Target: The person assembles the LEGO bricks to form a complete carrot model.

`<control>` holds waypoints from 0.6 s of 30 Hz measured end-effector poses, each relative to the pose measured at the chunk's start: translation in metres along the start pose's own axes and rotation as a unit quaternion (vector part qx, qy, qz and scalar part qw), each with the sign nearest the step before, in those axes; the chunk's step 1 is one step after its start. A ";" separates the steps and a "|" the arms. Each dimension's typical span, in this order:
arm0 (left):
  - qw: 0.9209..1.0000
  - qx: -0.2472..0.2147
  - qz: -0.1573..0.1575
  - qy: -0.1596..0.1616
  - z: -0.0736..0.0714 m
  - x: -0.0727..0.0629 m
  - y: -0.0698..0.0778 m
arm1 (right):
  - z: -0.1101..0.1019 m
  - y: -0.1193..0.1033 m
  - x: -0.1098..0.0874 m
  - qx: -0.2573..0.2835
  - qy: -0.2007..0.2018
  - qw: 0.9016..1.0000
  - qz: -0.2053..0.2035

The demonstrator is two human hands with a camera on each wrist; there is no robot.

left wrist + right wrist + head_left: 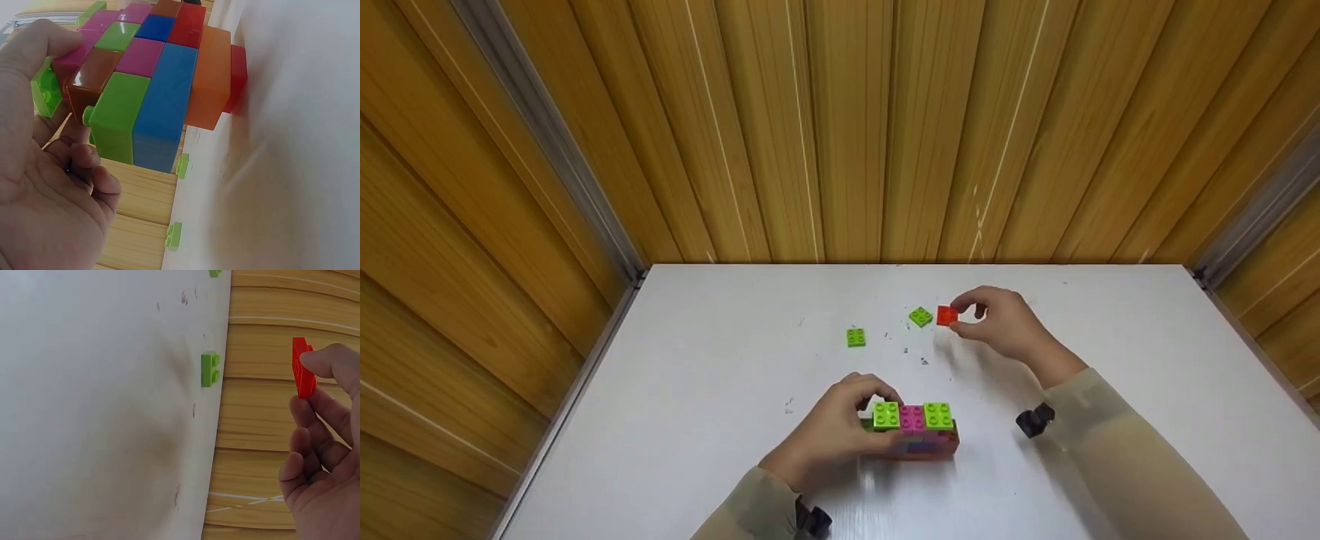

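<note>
My left hand [836, 420] grips the left end of a built block of toy bricks [913, 417] near the front of the table. On its top row sit a lime brick, a magenta brick and another lime brick. In the left wrist view the block's side [151, 50] shows lime, blue, brown, magenta, orange and red bricks; the thumb lies against a magenta one. Farther back, my right hand [1001, 324] pinches a small red brick [946, 316] between thumb and fingers. The right wrist view shows this red brick [302, 374] held up off the table.
Two loose lime bricks lie on the white table [720, 390]: one [921, 316] just left of the red brick, one [856, 337] farther left. Dark scuff marks dot the tabletop. A wood-patterned wall [855, 135] rises behind the table's back edge.
</note>
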State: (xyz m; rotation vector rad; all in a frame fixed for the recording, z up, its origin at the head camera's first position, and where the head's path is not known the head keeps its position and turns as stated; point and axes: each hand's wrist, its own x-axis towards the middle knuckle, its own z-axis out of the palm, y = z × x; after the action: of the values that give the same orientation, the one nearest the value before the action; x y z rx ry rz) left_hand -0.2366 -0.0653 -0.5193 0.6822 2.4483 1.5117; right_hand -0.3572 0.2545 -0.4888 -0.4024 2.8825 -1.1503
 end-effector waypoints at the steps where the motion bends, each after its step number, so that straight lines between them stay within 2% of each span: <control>1: 1.000 0.000 -0.002 0.000 0.000 0.000 0.000 | 0.000 -0.003 -0.004 0.005 0.003 1.000 -0.003; 6: 1.000 -0.003 -0.015 -0.005 0.000 0.001 0.000 | 0.003 -0.022 -0.026 0.012 0.018 0.999 -0.033; 13: 1.000 -0.006 -0.011 -0.003 0.000 0.000 0.000 | 0.009 -0.045 -0.052 0.021 0.022 0.995 -0.092; 18: 1.000 -0.005 -0.015 -0.004 0.000 0.000 0.001 | 0.007 -0.055 -0.067 0.021 0.047 0.991 -0.123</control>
State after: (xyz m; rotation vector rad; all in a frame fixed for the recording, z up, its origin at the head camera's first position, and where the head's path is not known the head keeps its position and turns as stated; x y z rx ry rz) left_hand -0.2370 -0.0650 -0.5185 0.6442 2.4327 1.5067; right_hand -0.2788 0.2270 -0.4622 -0.7412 2.9467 -1.2918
